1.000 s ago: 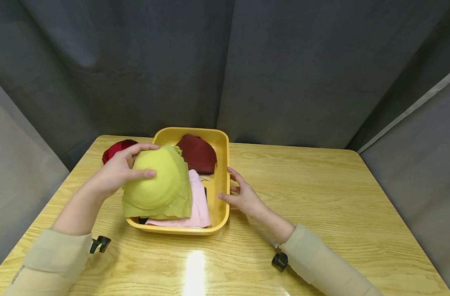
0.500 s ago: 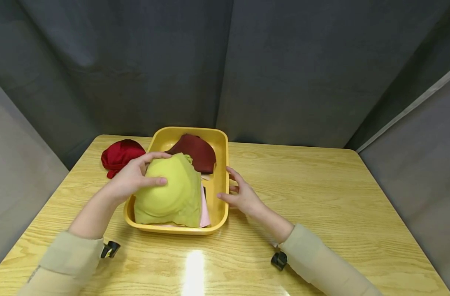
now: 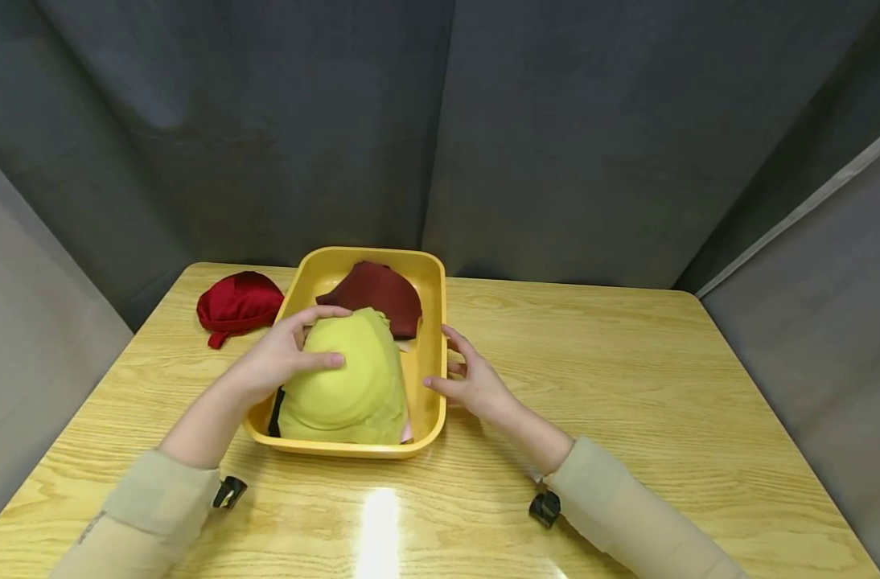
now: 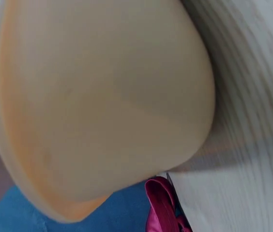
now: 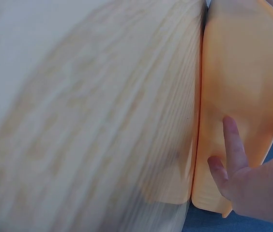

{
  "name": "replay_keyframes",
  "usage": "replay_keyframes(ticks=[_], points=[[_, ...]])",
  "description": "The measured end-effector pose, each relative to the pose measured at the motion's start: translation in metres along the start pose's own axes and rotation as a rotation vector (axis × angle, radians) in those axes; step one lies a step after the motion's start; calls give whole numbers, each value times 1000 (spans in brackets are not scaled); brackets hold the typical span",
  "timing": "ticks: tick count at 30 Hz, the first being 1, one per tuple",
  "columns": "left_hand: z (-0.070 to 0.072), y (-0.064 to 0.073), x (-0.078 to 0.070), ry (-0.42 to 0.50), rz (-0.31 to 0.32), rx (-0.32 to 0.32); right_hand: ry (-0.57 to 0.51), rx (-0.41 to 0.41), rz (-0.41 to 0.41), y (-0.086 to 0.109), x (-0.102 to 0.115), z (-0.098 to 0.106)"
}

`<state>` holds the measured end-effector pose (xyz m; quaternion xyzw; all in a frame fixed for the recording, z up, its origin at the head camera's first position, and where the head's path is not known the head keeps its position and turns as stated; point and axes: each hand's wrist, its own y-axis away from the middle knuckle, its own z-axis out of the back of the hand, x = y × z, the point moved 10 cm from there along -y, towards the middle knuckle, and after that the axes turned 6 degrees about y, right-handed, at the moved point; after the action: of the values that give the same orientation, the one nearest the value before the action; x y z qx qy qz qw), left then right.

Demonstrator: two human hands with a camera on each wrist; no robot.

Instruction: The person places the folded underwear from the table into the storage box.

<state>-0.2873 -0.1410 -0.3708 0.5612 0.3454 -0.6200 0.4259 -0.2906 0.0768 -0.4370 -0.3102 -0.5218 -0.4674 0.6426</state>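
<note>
In the head view, a yellow-green folded bra [image 3: 353,386] with a rounded cup lies in the near part of a yellow plastic bin [image 3: 431,402]. My left hand [image 3: 284,358] holds it from the left, thumb on the cup and the other fingers along its far side. My right hand [image 3: 476,386] grips the bin's right rim, thumb over the edge; in the right wrist view its fingers [image 5: 234,145] touch the outer wall. Behind the yellow-green bra sits a maroon folded bra [image 3: 385,297]. A sliver of pink cloth [image 3: 406,433] shows beneath. The left wrist view is mostly bin wall [image 4: 107,96].
A shiny red folded bra [image 3: 240,304] lies on the wooden table [image 3: 592,362], left of the bin. Some black cloth [image 3: 277,414] shows at the bin's left wall. Grey curtains [image 3: 556,145] stand behind the table and along both sides.
My left hand has moved right and nearer with the yellow-green bra, lowering it into the bin over the pink cloth. The red bra is now uncovered. My right hand stays at the rim.
</note>
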Motion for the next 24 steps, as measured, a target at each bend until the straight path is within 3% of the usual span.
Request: replay_keyframes(ticks=[12,24], points=[[2,-8,11,-156,9,-49,0,9,-3,1,0,-1],[3,-16,15,-332,-12,-42,-15,7,-16,1,0,-1]])
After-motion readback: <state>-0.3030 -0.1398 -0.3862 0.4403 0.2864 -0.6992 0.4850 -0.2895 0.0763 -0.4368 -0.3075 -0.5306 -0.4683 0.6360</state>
